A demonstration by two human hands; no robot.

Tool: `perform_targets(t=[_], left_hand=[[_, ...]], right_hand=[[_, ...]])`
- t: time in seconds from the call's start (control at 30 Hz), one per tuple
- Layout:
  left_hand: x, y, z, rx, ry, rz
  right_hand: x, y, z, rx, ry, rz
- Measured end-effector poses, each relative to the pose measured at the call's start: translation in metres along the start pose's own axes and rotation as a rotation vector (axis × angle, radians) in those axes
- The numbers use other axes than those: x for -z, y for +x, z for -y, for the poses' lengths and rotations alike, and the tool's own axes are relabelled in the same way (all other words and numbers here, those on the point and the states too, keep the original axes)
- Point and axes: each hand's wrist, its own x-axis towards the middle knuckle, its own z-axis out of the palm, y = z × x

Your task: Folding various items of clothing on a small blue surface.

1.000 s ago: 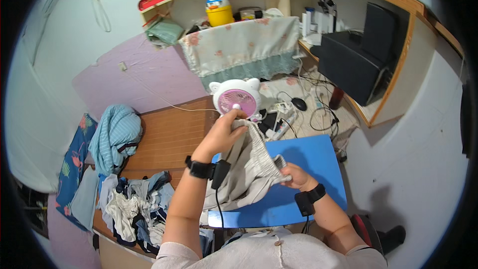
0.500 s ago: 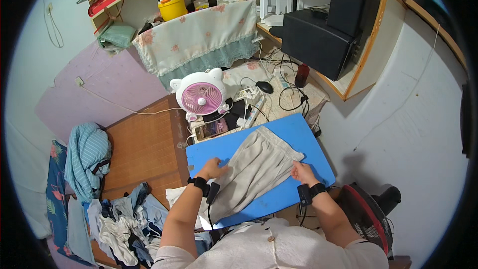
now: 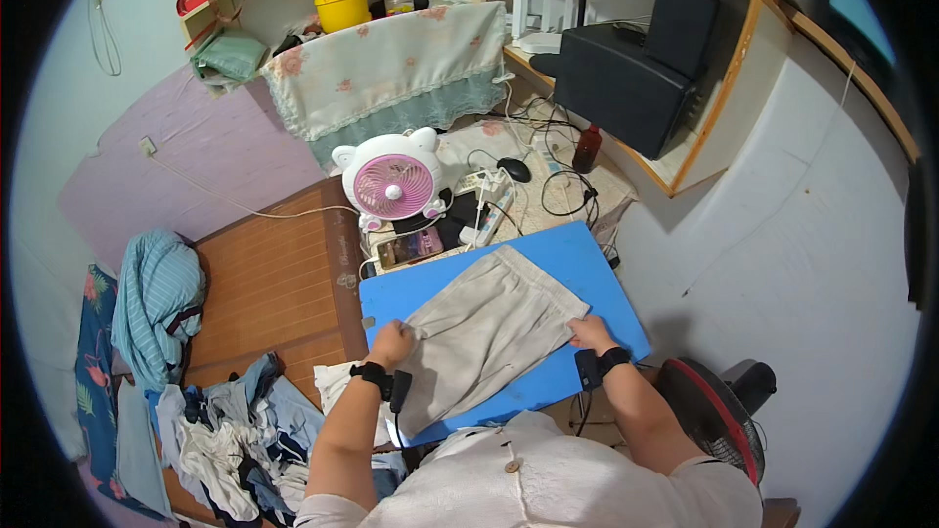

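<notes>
Light beige trousers (image 3: 494, 328) with a gathered waistband lie aslant on a blue tabletop (image 3: 602, 279), the waistband toward the far right. At their left edge, my left hand (image 3: 393, 344) is closed on the cloth. My right hand (image 3: 590, 332) pinches the near corner of the waistband. The fabric between both hands is fairly flat, with soft creases. The lower end of the trousers reaches the near edge of the tabletop, close to my body. Both wrists wear black straps with small boxes.
Left of the tabletop, a pile of mixed clothes (image 3: 240, 440) lies on a brown mat (image 3: 264, 284), with a striped blue cloth (image 3: 156, 308) beyond. A pink and white fan (image 3: 393, 186), cables and a power strip (image 3: 484, 225) sit behind. At right stands a black and red floor fan (image 3: 709, 411).
My left hand has come down onto the left edge of the trousers, and its fingers have closed on the cloth. My right hand keeps its hold on the waistband corner.
</notes>
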Motion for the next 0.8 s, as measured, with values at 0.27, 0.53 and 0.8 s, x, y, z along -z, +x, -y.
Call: perform_targets(t=[0.27, 0.53, 0.8], left_hand=[[0.004, -0.006, -0.003, 0.092, -0.015, -0.173], [-0.002, -0.015, 0.000, 0.080, -0.076, -0.189], [-0.002, -0.034, 0.016, 0.097, 0.045, -0.083]], right_hand=[[0.012, -0.005, -0.010, 0.011, 0.028, 0.047], [0.002, -0.035, 0.025, 0.671, -0.657, -0.355], [-0.010, -0.003, 0.018, 0.622, -0.796, -0.300]])
